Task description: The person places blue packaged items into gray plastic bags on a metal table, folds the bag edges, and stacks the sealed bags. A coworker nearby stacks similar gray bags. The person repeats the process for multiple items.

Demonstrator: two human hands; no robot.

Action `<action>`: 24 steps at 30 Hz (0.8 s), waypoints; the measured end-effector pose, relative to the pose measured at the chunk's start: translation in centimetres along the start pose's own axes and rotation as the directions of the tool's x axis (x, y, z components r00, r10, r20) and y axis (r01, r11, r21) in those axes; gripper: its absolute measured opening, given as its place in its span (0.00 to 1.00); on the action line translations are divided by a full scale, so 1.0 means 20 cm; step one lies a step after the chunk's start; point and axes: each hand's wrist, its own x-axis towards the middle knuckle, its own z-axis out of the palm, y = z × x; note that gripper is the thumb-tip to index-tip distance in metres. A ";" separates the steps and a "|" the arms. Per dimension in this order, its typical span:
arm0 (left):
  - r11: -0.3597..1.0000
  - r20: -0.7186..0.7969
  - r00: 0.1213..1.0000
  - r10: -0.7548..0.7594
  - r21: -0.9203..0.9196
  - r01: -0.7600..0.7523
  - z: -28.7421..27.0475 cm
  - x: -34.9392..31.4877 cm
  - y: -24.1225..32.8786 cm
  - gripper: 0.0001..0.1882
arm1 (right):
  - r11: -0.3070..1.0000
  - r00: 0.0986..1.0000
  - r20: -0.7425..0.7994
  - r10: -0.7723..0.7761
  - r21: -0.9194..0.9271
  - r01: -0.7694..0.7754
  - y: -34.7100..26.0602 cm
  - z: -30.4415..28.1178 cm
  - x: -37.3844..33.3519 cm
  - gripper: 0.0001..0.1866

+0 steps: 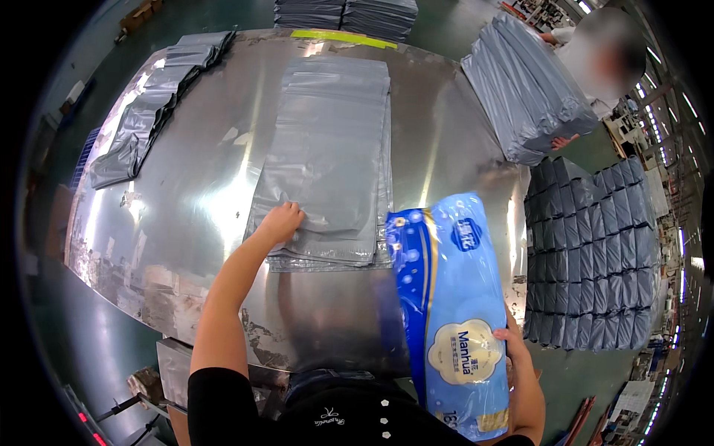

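Note:
A flat stack of grey plastic bags (327, 141) lies lengthwise on the metal table. My left hand (282, 221) rests on its near left part, fingers curled and pinching the top bag, which wrinkles around them. Clear film edges show beneath the near end of the stack. On my right is a large blue plastic-wrapped pack (446, 290), apparently of paper tissue, with a cream label and a darker blue side. It stands tilted close to my body, and my right hand (513, 343) grips its right side; part of that hand is hidden behind the pack.
The metal table (201, 245) has worn, peeling patches. Folded grey sheets (160, 104) lie along its left edge, and yellow tape (343, 37) marks the far edge. At the far right a person (595, 59) holds a grey bundle (524, 89) above stacked grey packs (591, 260).

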 end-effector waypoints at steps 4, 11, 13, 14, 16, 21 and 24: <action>1.000 -0.177 0.984 -0.009 -0.006 0.008 -0.12 0.05 -0.01 0.12 | 0.936 0.892 0.380 0.243 0.149 -0.319 0.03 0.21 0.23 0.50; 0.991 -0.313 0.946 -0.082 -0.124 0.045 -0.40 0.09 -0.12 0.10 | 0.847 0.646 0.676 0.355 0.059 -0.528 -0.17 0.81 0.59 0.47; 0.981 -0.345 0.928 -0.140 -0.172 0.084 -0.40 0.07 -0.17 0.11 | 0.786 0.621 0.662 0.419 0.078 -0.613 -0.06 0.73 0.72 0.43; 0.975 -0.359 0.918 -0.165 -0.202 0.096 -0.38 0.08 -0.19 0.11 | 0.749 0.608 0.651 0.454 0.091 -0.656 0.02 0.68 0.79 0.41; 0.962 -0.317 0.923 -0.218 -0.230 0.148 -0.31 0.13 -0.24 0.12 | 0.700 0.678 0.618 0.399 0.273 -0.660 0.09 0.60 0.93 0.38; 0.840 -0.450 0.753 -0.480 -0.484 0.246 -0.25 0.45 -0.27 0.12 | 0.776 0.890 0.446 0.090 0.529 -0.343 0.16 0.69 1.40 0.33; 0.731 -0.485 0.646 -0.589 -0.661 0.170 -0.13 0.67 -0.35 0.11 | 0.836 0.991 0.024 -0.134 0.539 0.100 0.33 0.83 1.75 0.25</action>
